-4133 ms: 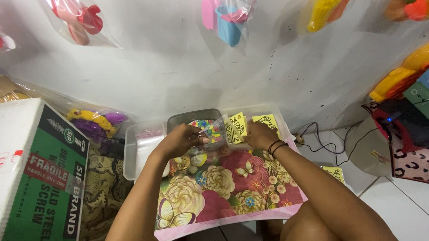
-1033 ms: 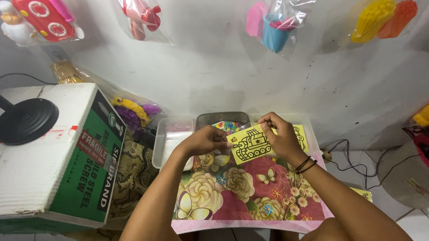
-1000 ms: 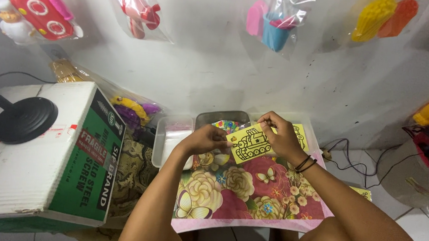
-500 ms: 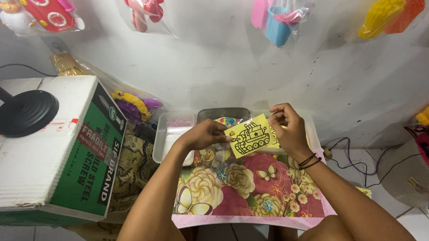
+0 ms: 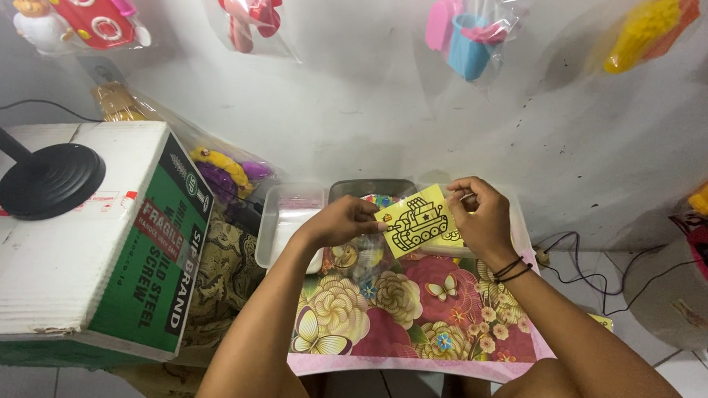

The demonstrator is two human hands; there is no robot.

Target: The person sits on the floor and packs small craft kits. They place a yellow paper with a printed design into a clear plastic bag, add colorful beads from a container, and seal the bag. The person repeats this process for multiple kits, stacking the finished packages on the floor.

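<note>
Both hands hold one small yellow card (image 5: 418,220) printed with a black line drawing of a tank, raised just above the far edge of the worktop (image 5: 412,321), which is covered by a floral cloth in pink, red and cream. The left hand (image 5: 343,221) pinches the card's left edge with fingers closed on it; the right hand (image 5: 480,216) grips its upper right corner — thumb and fingertips pressed together there. Dark bands circle the right wrist (image 5: 513,269).

Just behind the card lies a dark grey tray (image 5: 370,188) holding colourful small pieces, and left of it a clear plastic tray (image 5: 284,220) — both against the wall. Another yellow sheet (image 5: 452,239) peeks out beneath the right hand.

To the left stands a large white and green cardboard box (image 5: 89,243), with a round black stand base (image 5: 50,180) resting on top. Between the box and the trays sits a plastic bag of yellow and purple toys (image 5: 228,172). Bagged plastic toys hang on the far wall, among them a pink and blue set (image 5: 460,36). Black cables (image 5: 598,269) trail over the floor at right.
</note>
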